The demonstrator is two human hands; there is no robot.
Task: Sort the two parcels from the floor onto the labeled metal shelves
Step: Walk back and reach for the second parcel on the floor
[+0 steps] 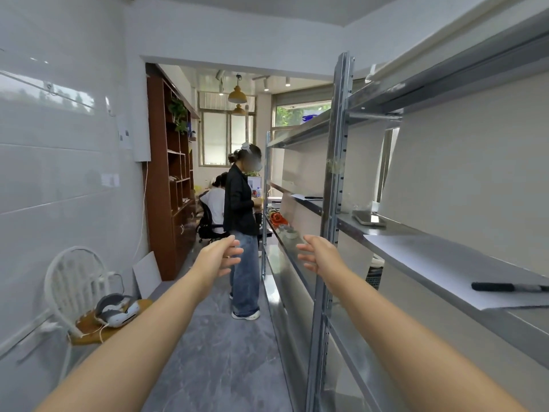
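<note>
Both my arms reach straight out in front of me at chest height. My left hand [221, 255] is open with fingers spread and holds nothing. My right hand [319, 254] is open too, palm turned inward, just left of a metal shelf upright [335, 179]. The metal shelves [416, 233] run along my right side. On the nearest shelf lie a white paper sheet [439, 263] and a black marker [508, 287]. No parcel is in view.
A person in a black top and jeans [242, 227] stands in the narrow aisle ahead; another sits behind. A white chair with a headset [117, 310] stands at the left wall. A phone [370, 217] lies on the shelf. Grey floor [219, 352] runs between.
</note>
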